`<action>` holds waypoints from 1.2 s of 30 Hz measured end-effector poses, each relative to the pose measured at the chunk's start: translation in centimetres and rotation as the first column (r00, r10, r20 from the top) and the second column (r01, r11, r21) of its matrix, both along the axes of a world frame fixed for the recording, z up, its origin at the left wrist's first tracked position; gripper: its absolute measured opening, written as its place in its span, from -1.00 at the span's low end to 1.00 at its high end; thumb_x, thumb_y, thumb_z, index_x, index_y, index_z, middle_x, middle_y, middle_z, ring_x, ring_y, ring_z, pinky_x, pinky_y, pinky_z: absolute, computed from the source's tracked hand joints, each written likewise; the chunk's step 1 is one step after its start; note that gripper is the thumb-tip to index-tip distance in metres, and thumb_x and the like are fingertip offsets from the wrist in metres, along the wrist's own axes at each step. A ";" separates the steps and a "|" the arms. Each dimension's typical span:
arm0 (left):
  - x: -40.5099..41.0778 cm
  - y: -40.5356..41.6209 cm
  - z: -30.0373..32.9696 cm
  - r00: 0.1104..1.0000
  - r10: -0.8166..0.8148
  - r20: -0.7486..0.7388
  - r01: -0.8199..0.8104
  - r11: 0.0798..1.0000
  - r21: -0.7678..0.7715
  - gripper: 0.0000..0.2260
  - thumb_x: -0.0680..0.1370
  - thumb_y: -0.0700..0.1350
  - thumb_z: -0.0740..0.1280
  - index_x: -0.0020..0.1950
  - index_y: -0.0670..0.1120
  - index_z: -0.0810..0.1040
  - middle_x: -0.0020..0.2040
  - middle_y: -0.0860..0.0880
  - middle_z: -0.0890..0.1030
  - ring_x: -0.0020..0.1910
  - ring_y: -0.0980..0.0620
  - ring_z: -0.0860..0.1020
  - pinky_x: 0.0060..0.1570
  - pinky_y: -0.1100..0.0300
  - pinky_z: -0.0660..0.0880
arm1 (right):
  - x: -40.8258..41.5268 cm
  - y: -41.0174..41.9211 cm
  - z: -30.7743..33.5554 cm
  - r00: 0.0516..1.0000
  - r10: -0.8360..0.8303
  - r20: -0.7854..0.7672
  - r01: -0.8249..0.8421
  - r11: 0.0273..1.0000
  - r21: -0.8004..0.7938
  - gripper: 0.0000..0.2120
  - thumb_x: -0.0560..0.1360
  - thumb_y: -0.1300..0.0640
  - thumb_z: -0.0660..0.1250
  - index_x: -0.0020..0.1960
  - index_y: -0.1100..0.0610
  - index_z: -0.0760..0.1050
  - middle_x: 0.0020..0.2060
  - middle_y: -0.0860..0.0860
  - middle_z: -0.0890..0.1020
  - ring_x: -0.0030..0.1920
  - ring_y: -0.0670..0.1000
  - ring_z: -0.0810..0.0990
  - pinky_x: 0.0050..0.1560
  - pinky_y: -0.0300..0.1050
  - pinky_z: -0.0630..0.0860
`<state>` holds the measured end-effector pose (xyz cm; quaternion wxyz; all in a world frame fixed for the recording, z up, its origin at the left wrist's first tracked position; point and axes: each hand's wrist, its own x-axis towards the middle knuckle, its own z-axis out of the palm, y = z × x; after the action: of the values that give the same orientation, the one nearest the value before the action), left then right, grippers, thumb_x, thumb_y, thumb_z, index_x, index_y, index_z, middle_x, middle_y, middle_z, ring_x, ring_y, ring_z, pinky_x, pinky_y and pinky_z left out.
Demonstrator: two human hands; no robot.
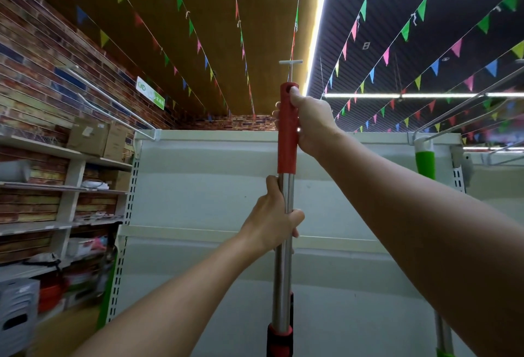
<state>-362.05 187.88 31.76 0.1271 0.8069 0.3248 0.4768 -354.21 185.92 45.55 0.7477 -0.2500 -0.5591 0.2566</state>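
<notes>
I hold a long pole upright in front of me; it has a shiny steel shaft, a red plastic grip at the top and a red and black collar low down. My right hand grips the red grip near its upper end. My left hand is wrapped around the steel shaft just below that grip. A thin metal hook with a T-shaped end hangs right above the pole's top. A second pole with a green grip hangs at the right of the white shelf unit.
A white shelf back panel faces me. Shelves on the left brick wall carry cardboard boxes. Grey stools stand at the lower left. Metal hanging rails jut out overhead, and strings of coloured pennants cross the ceiling.
</notes>
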 end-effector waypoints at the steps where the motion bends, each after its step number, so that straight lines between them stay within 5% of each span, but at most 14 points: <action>1: 0.0 0.1 -0.1 1.000 -0.003 -0.001 0.003 1.000 -0.007 -0.59 0.54 -0.16 0.27 0.26 -0.05 0.11 -0.21 -0.10 0.53 -0.24 -0.16 0.64 -0.17 -0.09 0.64 | 0.0 0.3 -0.1 1.000 -0.020 0.006 0.020 1.000 -0.001 -0.73 0.58 0.10 0.28 -0.22 0.24 0.52 -0.26 0.14 0.60 -0.23 0.11 0.58 -0.11 0.02 0.56; 5: 0.1 0.4 -0.1 0.999 -0.031 0.014 0.032 0.999 -0.036 -0.60 0.54 -0.17 0.26 0.26 -0.04 0.11 -0.18 -0.12 0.53 -0.23 -0.20 0.64 -0.20 -0.11 0.64 | 0.0 1.0 -0.2 1.000 -0.012 -0.001 0.012 0.999 0.036 -0.76 0.59 0.08 0.26 -0.17 0.20 0.53 -0.28 0.11 0.59 -0.31 0.05 0.57 -0.21 -0.05 0.56; 9: 0.3 0.2 -0.1 0.997 -0.072 0.037 0.075 0.994 -0.078 -0.59 0.54 -0.18 0.26 0.27 -0.02 0.12 -0.16 -0.16 0.55 -0.28 -0.18 0.64 -0.25 -0.07 0.65 | 0.8 0.8 -1.2 0.996 0.041 0.083 -0.043 0.999 0.016 -0.76 0.62 0.05 0.18 0.16 0.14 0.52 -0.13 0.09 0.58 -0.18 0.03 0.57 -0.18 -0.10 0.54; 14: 0.6 0.4 -0.2 0.993 -0.097 0.063 0.101 0.992 -0.080 -0.58 0.54 -0.19 0.25 0.28 -0.01 0.11 -0.16 -0.18 0.55 -0.41 -0.02 0.59 -0.45 0.19 0.56 | 1.3 -0.2 -2.3 0.972 0.205 0.114 -0.209 0.977 0.031 -0.82 0.64 0.20 0.12 0.08 0.07 0.49 -0.12 0.11 0.50 -0.23 0.02 0.49 -0.19 -0.06 0.51; 24: 1.7 0.9 -1.2 0.994 -0.028 0.110 0.034 0.998 -0.060 -0.52 0.53 -0.16 0.27 0.34 -0.01 0.08 -0.23 -0.04 0.51 -0.31 -0.04 0.60 -0.17 -0.04 0.64 | 1.1 0.3 -2.7 0.988 0.045 0.148 -0.054 0.997 0.057 -0.70 0.63 0.20 0.12 0.30 0.27 0.45 -0.15 0.12 0.52 -0.14 0.06 0.53 -0.21 -0.07 0.54; 31: 2.9 1.3 -1.8 0.964 -0.061 0.258 0.082 0.994 -0.073 -0.61 0.56 -0.18 0.23 0.29 0.00 0.11 -0.22 -0.08 0.50 -0.55 0.07 0.53 -0.45 0.23 0.58 | 1.7 0.5 -2.9 0.980 0.118 0.159 -0.125 0.991 0.040 -0.66 0.64 0.20 0.12 0.39 0.21 0.38 -0.06 0.13 0.52 -0.11 0.05 0.53 -0.19 -0.08 0.55; 36: 3.3 1.2 -2.1 0.945 -0.068 0.321 0.080 0.996 -0.027 -0.65 0.56 -0.19 0.22 0.26 -0.02 0.14 -0.27 -0.09 0.46 -0.54 0.05 0.47 -0.50 0.19 0.57 | 2.0 0.9 -3.0 0.975 0.156 0.159 -0.166 0.985 0.050 -0.66 0.64 0.20 0.13 0.38 0.21 0.39 0.03 0.15 0.51 -0.09 0.05 0.52 -0.19 -0.09 0.57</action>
<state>-358.73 189.11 29.65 0.2118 0.7279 0.2786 0.5897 -352.22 186.85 42.52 0.6863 -0.1995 -0.6416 0.2783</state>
